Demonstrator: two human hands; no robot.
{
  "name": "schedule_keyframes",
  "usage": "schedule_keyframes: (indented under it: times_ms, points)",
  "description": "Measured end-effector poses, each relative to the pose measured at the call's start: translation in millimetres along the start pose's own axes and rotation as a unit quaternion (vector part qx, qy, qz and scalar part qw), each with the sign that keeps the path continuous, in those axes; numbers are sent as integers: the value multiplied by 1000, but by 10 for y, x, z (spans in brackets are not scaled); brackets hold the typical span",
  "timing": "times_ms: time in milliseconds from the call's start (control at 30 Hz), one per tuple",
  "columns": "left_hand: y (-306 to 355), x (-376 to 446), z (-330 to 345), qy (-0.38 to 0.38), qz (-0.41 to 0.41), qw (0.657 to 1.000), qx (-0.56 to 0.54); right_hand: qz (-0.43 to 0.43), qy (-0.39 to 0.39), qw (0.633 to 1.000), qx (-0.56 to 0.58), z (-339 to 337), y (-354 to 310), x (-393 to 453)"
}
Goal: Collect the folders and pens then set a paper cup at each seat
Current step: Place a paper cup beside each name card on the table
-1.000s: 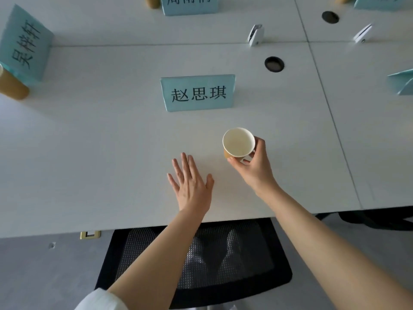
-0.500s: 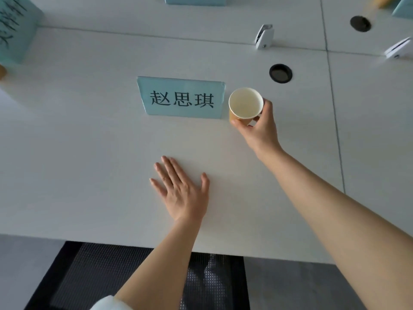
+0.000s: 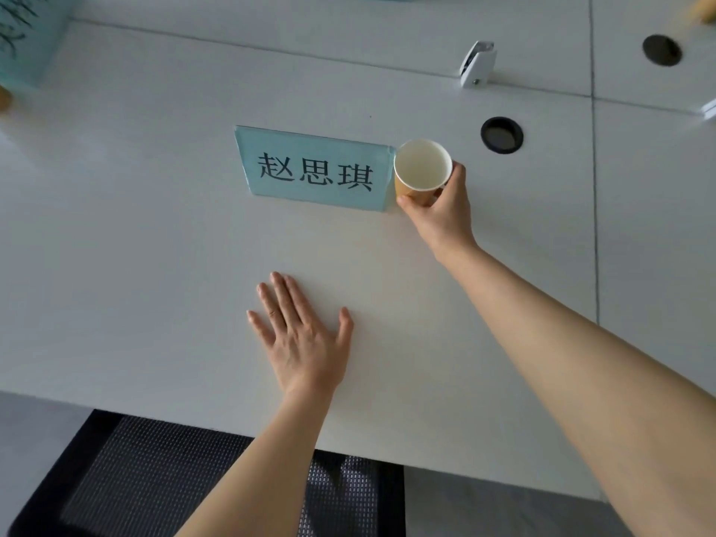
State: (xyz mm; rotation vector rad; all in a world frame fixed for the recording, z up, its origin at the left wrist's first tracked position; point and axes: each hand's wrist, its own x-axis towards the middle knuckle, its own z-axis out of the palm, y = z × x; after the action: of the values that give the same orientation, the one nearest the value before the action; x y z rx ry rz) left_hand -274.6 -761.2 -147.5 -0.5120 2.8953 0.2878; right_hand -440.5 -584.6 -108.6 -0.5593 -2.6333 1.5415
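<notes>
Paper cup [image 3: 422, 170] now closer beside name card [image 3: 314, 170], white table [image 3: 135, 246].

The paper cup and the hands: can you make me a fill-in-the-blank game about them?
1. The right hand holds a paper ____.
2. The paper cup is just right of the blue name ____.
3. The left hand lies ____ on the white table.
4. Inside, the cup is ____.

Missing words: cup; card; flat; empty

The desk [image 3: 155, 226] is smooth matt white; the cup [image 3: 420, 176] is matt paper; the chair [image 3: 155, 478] back is black mesh.
</notes>
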Motion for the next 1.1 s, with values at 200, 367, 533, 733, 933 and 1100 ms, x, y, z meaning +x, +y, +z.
schedule_keyframes:
  times_ms: [200,367,533,733,933,1100]
  points:
    - [12,12,7,-10,-4,1000,14,13,-10,999,-36,-33,61,-32]
    - [15,13,-53,-41,-2,999,22,0,-37,993,-114,-211,242,-378]
    - [-31,55,-178,-105,21,994,15,12,-81,987,-141,-421,394,-1018]
    - [-498,-8,-609,-97,86,990,-62,28,-89,982,-166,-710,485,-1996]
    - [-676,-683,-964,-81,79,984,-140,128,-103,977,-134,-957,563,-3124]
    - [-694,-1441,-921,-95,160,970,-159,201,-78,974,-73,-1238,764,-3963]
